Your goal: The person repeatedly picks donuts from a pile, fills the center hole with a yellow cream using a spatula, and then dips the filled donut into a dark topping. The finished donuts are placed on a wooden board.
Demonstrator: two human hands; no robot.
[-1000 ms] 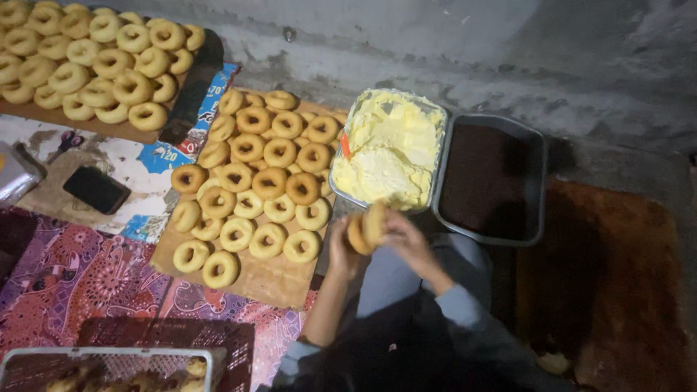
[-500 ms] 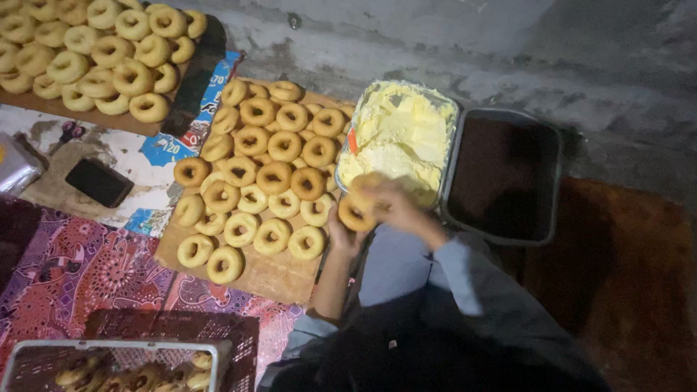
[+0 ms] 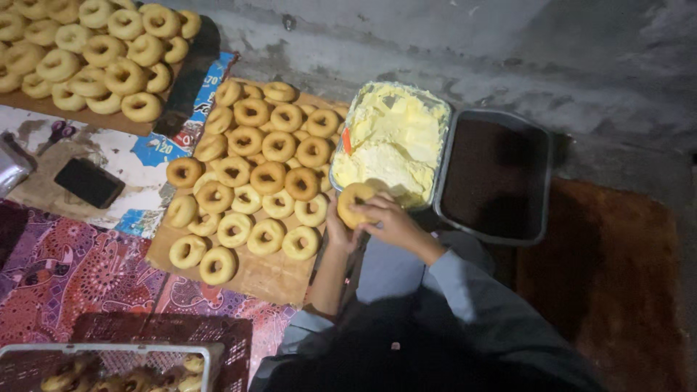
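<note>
Both your hands, left hand (image 3: 338,229) and right hand (image 3: 392,221), have fingers closed on one doughnut (image 3: 356,203), soft and crumbly; grip its rim, cream tray (image 3: 441,149) at twelve o'clock.

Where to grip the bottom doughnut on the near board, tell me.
Take the bottom doughnut by its outer rim, from above: it lies flat at the board's near end, bare wood below it, and only its upper side touches neighbours.

Golden-brown doughnut (image 3: 356,203), pale yellow cream (image 3: 392,141), dark brown sprinkles (image 3: 494,174).
</note>
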